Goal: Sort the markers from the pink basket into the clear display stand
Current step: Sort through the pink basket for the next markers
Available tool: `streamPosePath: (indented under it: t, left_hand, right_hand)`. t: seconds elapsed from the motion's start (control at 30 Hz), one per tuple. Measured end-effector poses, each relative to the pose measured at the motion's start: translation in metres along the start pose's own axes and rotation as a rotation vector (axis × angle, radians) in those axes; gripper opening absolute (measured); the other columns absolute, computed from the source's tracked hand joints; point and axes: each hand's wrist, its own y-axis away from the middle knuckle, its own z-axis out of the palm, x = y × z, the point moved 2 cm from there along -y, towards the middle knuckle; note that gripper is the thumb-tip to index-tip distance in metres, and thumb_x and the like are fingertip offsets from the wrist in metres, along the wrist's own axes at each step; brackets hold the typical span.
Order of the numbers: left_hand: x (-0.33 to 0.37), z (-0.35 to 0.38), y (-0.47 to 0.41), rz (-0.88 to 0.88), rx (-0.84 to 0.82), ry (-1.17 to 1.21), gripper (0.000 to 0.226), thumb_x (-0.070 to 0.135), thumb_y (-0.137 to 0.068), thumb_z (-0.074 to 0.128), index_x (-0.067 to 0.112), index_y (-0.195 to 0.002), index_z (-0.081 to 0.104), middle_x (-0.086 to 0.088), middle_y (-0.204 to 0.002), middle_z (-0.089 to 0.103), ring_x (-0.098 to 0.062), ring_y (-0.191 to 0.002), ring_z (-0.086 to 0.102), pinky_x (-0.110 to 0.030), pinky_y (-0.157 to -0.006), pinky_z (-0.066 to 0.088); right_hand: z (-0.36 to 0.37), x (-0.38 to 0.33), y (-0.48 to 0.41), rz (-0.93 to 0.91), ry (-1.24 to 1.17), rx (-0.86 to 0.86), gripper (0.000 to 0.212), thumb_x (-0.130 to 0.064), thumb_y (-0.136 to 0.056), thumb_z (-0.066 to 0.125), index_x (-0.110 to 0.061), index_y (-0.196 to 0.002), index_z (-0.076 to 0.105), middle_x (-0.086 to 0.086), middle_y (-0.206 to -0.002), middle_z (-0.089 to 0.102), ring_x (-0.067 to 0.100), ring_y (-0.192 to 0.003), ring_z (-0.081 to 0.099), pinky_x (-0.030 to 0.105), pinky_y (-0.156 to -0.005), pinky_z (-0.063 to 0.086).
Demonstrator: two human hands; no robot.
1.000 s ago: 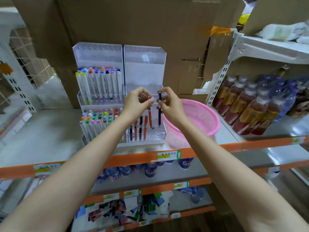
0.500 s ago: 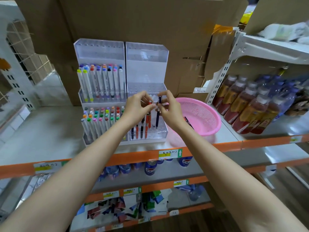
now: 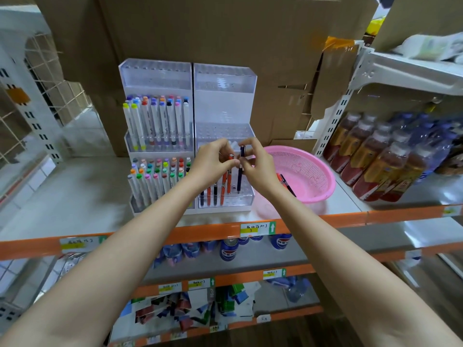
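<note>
My left hand (image 3: 213, 161) pinches the top of an orange marker (image 3: 229, 181) that stands in the bottom tier of the right clear display stand (image 3: 225, 106). Beside it my right hand (image 3: 255, 166) pinches a dark blue marker (image 3: 240, 176), held upright with its tip at the same tier. Several orange and black markers (image 3: 211, 195) stand in that tier's front row. The pink basket (image 3: 310, 171) sits just right of the stand, with a red marker and a dark marker (image 3: 284, 181) lying inside.
The left clear stand (image 3: 155, 76) holds several white markers with coloured caps on two tiers. Cardboard boxes (image 3: 225, 28) rise behind. Packs of bottled drinks (image 3: 375, 156) fill the shelf to the right. An orange shelf edge (image 3: 338, 219) runs in front, with cans below.
Both hands have lowered their markers toward the bottom tier of the right stand. The orange marker now stands among the others, and the blue one has come down beside it.
</note>
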Motion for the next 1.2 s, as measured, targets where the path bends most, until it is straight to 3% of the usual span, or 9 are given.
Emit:
streamPosePath:
  t: [0.4,0.67,0.9,1.07,1.2]
  left_hand:
    - [-0.01,0.007,0.002,0.031,-0.089,-0.174,0.021,0.022,-0.078,0.077,0.011,-0.087,0.062,-0.001,-0.077,0.063,-0.015,-0.071,0.06,-0.031,-0.071,0.053]
    - [-0.011,0.011,0.004,0.053,-0.089,-0.272,0.021,0.022,-0.079,0.076,0.013,-0.09,0.06,0.001,-0.083,0.063,-0.011,-0.074,0.058,-0.023,-0.068,0.046]
    - [-0.008,0.015,0.005,0.1,-0.12,-0.321,0.021,0.024,-0.08,0.075,0.013,-0.089,0.06,-0.003,-0.085,0.066,-0.018,-0.077,0.061,-0.034,-0.07,0.052]
    - [-0.008,0.011,0.002,0.06,-0.115,-0.299,0.02,0.025,-0.079,0.076,0.017,-0.084,0.059,0.005,-0.077,0.06,-0.015,-0.074,0.06,-0.03,-0.07,0.051]
    - [-0.009,0.013,0.002,0.068,-0.15,-0.33,0.02,0.026,-0.078,0.077,0.015,-0.086,0.062,0.002,-0.079,0.065,-0.015,-0.074,0.061,-0.034,-0.071,0.054]
  right_hand:
    - [-0.003,0.0,0.003,-0.01,0.019,-0.004,0.026,-0.001,-0.092,0.053,-0.013,-0.114,0.052,0.006,-0.094,0.064,0.024,-0.08,0.066,0.046,-0.074,0.055]
    - [-0.004,0.0,0.004,-0.005,0.015,-0.013,0.025,-0.001,-0.093,0.053,-0.013,-0.115,0.052,0.006,-0.095,0.064,0.02,-0.078,0.067,0.041,-0.07,0.055]
    - [-0.003,-0.001,0.004,-0.016,0.012,-0.013,0.026,0.0,-0.092,0.054,-0.012,-0.115,0.052,0.006,-0.096,0.064,0.022,-0.08,0.066,0.041,-0.071,0.056]
    - [-0.005,-0.002,0.005,-0.018,0.008,-0.009,0.025,-0.001,-0.093,0.054,-0.011,-0.116,0.052,0.001,-0.096,0.061,0.021,-0.08,0.066,0.04,-0.072,0.056]
    - [-0.004,-0.001,0.005,-0.022,0.011,-0.006,0.026,0.0,-0.092,0.053,-0.012,-0.115,0.051,0.002,-0.096,0.061,0.02,-0.08,0.065,0.038,-0.07,0.054]
